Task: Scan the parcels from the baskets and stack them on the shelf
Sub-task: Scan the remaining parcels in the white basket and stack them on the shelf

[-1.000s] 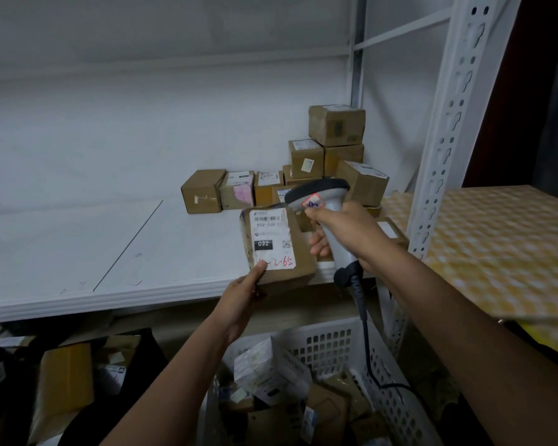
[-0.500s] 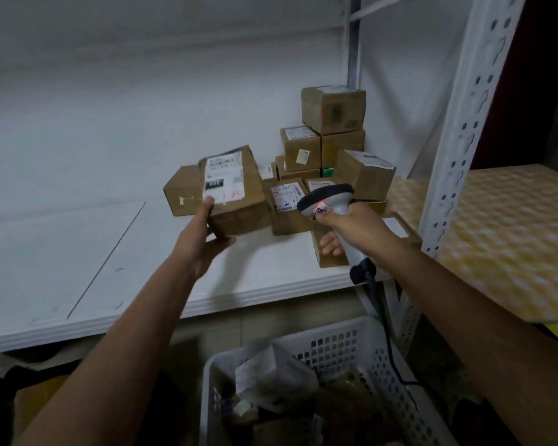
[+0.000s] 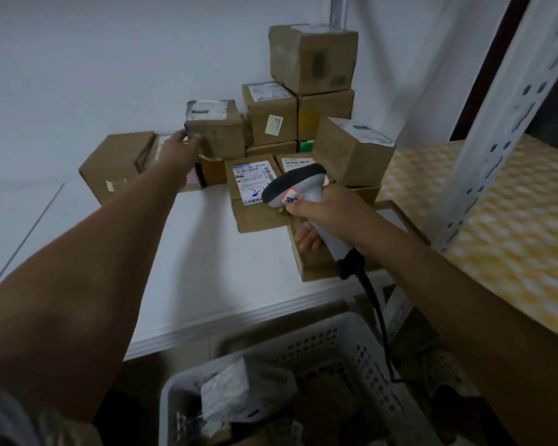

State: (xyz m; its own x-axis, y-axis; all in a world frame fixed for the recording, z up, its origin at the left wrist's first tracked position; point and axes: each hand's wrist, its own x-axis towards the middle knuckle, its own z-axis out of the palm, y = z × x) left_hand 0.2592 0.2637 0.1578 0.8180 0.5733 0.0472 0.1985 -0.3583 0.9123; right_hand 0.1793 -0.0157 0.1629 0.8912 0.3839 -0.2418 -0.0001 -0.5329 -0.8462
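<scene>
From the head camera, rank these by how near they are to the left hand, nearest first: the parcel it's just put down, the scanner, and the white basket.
1. Parcel: on the shelf, at the left hand's fingertips.
2. Scanner: to the right, gripped by the right hand.
3. White basket: below the shelf edge, farthest.

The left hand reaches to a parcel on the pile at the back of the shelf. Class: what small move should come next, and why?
Probably let go and draw the left hand back toward the basket for another parcel. The brown parcel already sits on the other boxes on the shelf, with the fingers at its side. The right hand holds the scanner ready, and parcels remain in the basket.
</scene>
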